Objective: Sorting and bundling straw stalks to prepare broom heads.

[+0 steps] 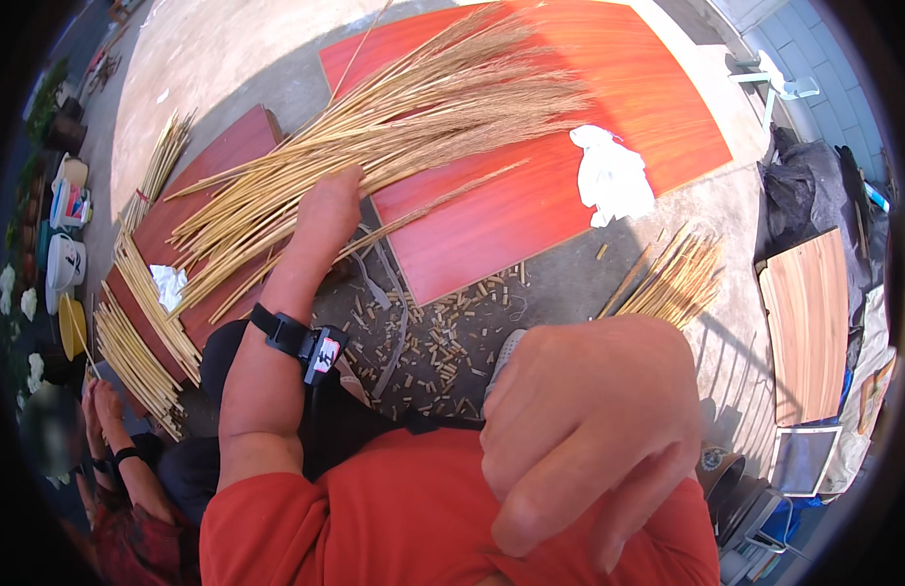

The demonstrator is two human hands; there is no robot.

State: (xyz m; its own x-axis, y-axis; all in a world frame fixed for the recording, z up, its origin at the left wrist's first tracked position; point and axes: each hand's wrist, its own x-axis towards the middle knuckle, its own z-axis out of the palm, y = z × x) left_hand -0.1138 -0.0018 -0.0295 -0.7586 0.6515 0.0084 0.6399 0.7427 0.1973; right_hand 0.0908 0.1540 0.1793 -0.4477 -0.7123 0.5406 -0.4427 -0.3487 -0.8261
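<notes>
the left hand (330,210) reaches into the upper middle of the frame, against the lower edge of a big sheaf of dry plumed reed stalks (374,132); its fingers are bent and their tips hidden, so i cannot tell whether they clasp any stalks. a black wrist strap (282,330) with a small device crosses that forearm. the right hand (594,430) looms large at lower right of centre, close to the camera, fingers curled downward; nothing shows in it, though its palm is hidden and i cannot tell how tight the grip is

the sheaf lies slantwise from the left to the top centre, its bare ends over a dark reddish board (213,161), its feathery heads over a glossy orange-red board (667,93). a crumpled white bag (614,176) rests on the brighter board. short cut stalk pieces (438,342) litter the ground at centre, and a smaller stalk bundle (677,278) lies right of centre. at lower left, a co-worker's hands (101,405) are close together
</notes>
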